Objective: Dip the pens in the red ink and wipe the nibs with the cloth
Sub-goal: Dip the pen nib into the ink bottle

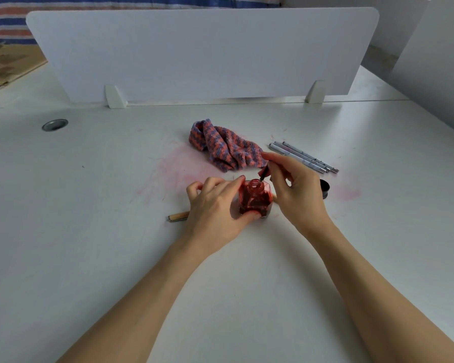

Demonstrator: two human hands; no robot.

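White desk (pixel 89 258) w/ white divider panel (pixel 202 53), striped fabric (pixel 63 6) behind.

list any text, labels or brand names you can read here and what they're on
No text here can be read.
White pens: small dark marks on the barrels, too small and blurred to read.
Ink bottle: no label visible.
Black cap, cloth, wooden pen: no writing visible.

Open red ink bottle (pixel 255 199) holds a dipped pen (pixel 264 175); three pens (pixel 303 157) lie beside the crumpled cloth (pixel 226 146).
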